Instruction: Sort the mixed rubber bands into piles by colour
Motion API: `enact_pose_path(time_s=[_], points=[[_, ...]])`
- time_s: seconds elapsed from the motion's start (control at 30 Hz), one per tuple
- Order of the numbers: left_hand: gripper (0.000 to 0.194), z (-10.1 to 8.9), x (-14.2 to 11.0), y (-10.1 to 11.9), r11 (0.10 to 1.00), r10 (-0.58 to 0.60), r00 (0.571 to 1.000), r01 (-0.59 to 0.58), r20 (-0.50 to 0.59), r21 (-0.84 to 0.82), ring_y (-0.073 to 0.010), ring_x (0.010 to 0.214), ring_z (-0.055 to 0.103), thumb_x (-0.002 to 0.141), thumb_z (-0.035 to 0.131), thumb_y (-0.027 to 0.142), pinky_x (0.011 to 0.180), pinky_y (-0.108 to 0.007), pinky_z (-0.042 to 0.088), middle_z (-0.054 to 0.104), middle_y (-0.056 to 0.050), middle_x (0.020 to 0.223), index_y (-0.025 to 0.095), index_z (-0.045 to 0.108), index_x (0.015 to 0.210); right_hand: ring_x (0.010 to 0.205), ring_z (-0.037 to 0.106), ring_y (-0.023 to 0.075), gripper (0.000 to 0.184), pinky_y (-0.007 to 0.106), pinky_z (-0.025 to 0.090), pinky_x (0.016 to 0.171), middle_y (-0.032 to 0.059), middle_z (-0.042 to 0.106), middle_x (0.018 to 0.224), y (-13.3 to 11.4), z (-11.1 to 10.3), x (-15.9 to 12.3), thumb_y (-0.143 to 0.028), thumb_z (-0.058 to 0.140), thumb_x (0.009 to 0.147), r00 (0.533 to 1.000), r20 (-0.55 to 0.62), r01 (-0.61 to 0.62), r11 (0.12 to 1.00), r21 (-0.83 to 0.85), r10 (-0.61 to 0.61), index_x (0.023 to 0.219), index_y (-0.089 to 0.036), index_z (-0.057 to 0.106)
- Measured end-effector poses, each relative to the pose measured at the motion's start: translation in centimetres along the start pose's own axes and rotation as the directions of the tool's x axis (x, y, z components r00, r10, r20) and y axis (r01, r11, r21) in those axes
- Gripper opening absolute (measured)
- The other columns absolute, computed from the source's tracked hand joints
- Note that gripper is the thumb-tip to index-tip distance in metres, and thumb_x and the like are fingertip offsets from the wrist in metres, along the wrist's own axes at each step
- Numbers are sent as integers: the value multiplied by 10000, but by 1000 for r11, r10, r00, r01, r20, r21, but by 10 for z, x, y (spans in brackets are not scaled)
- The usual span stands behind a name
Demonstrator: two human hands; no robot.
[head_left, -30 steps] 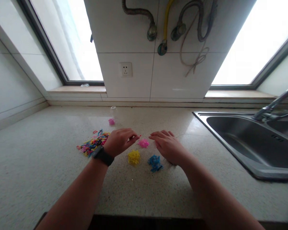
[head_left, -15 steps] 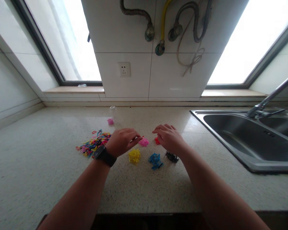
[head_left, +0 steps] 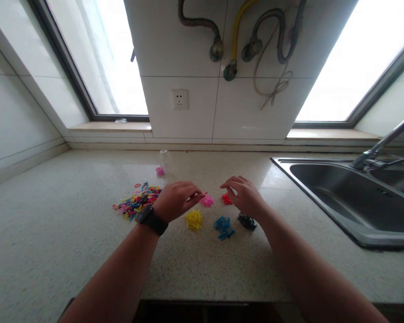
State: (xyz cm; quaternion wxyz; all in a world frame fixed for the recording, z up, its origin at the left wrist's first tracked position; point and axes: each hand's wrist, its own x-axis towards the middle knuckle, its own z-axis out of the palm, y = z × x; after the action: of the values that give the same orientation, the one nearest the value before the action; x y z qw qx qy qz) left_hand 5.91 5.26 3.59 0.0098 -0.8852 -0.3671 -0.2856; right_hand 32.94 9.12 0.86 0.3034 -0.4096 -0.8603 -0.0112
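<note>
My left hand (head_left: 180,199), with a black watch (head_left: 152,220) on the wrist, pinches a small red rubber band (head_left: 205,193) at its fingertips, just above the pink pile (head_left: 207,200). My right hand (head_left: 245,194) hovers over the red pile (head_left: 226,199), its fingers bent and its thumb apart, with nothing visible in it. Nearer to me lie a yellow pile (head_left: 194,220), a blue pile (head_left: 224,227) and a black pile (head_left: 247,221). A mixed heap of coloured rubber bands (head_left: 136,204) spreads left of my left hand, partly hidden by it.
Behind the heap stands a clear container (head_left: 164,157) beside a small pink clump (head_left: 160,171). A steel sink (head_left: 336,197) with a faucet (head_left: 373,154) is set into the counter (head_left: 70,233) at right. A wall socket (head_left: 180,99) and hoses (head_left: 235,40) are at the back.
The whole view has shifted slightly, so everything appears a little further right. The right thumb now shows apart from the fingers. My left hand keeps its pinch on the red rubber band.
</note>
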Motion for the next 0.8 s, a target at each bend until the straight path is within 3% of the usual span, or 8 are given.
enact_pose_path(time_s=[0.17, 0.43, 0.8], points=[[292, -4, -3, 1, 994, -66, 997, 61, -49, -92, -128, 686, 569, 991, 530, 404, 667, -265, 408, 657, -18, 781, 184, 712, 932, 889, 615, 216, 264, 365, 464, 836, 45, 711, 903, 4, 2, -2, -72, 526, 855, 992, -127, 36, 990, 137, -19, 951, -228, 715], [231, -7, -3, 10, 967, -115, 989, 89, -95, -237, -102, 649, 544, 954, 607, 382, 645, -241, 424, 668, -13, 794, 189, 733, 952, 846, 605, 210, 248, 361, 471, 806, 47, 684, 839, 0, -3, -3, -59, 507, 838, 971, -239, 57, 976, 212, -5, 886, -209, 699], [190, 0, -3, 15, 947, -117, 987, 76, -113, -313, -88, 642, 558, 940, 635, 346, 626, -216, 457, 665, -13, 812, 190, 731, 994, 776, 584, 196, 220, 336, 463, 742, 48, 677, 811, 10, 3, 0, -96, 510, 832, 940, -314, -50, 966, 253, 131, 828, -204, 701]])
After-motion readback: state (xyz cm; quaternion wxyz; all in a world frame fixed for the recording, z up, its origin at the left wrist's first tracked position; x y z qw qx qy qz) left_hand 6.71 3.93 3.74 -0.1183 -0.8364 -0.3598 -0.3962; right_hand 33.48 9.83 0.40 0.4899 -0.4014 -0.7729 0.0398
